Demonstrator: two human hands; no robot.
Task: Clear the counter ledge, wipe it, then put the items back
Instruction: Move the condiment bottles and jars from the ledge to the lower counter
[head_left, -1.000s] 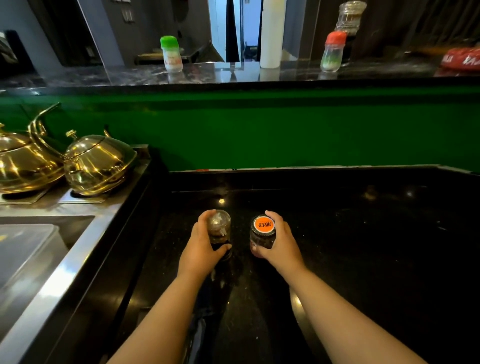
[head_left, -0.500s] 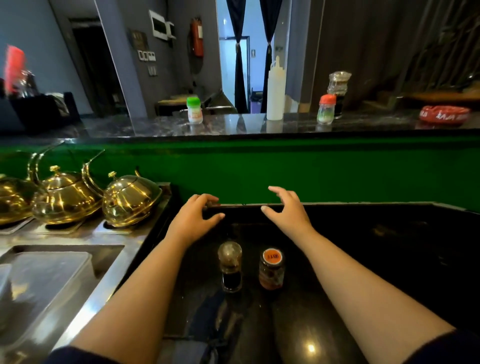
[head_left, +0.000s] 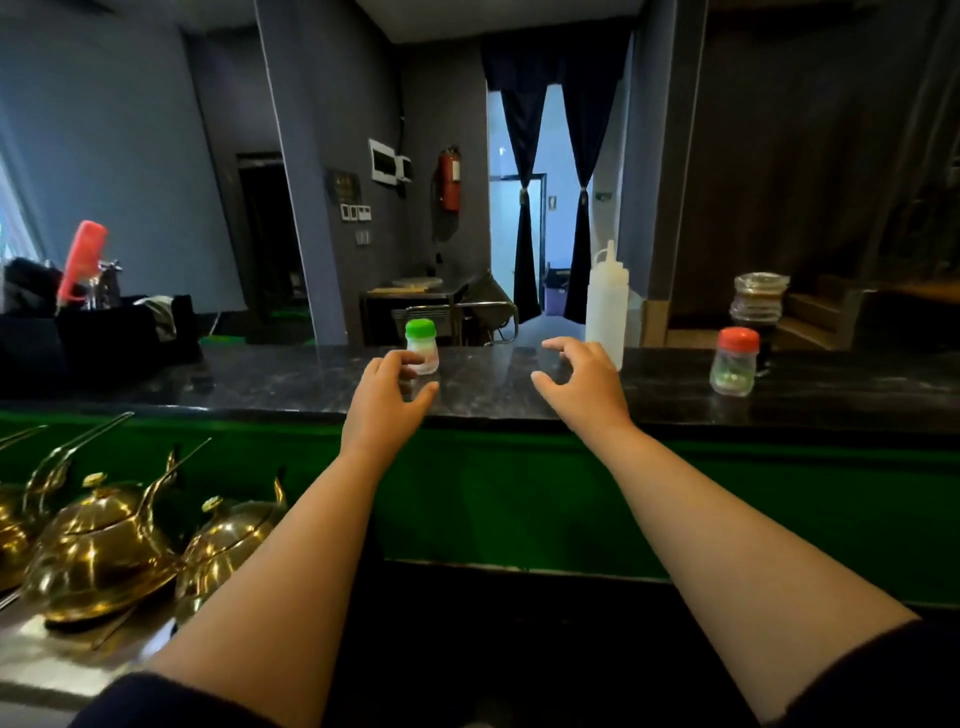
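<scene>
Green-capped jar (head_left: 422, 347) just beyond left grip (head_left: 387, 400), seemingly untouched

two hands (head_left: 387, 397), two small capped jars (head_left: 422, 347), one squeeze bottle (head_left: 605, 306), one glass jar (head_left: 756, 301), three brass pots (head_left: 98, 551).

Ledge (head_left: 493, 395): dark marbled stone, glossy, runs full width above green front. Green-cap jar (head_left: 422, 346) upright, left of centre, small clear body, whitish stuff inside. Squeeze bottle (head_left: 605, 304) upright, tall, white, nozzle tip, right of centre near back edge. Red-cap jar (head_left: 734, 362) upright further right, clear, greenish contents. Dark jar (head_left: 754, 306) just behind it, glass lid, brown contents.
</scene>
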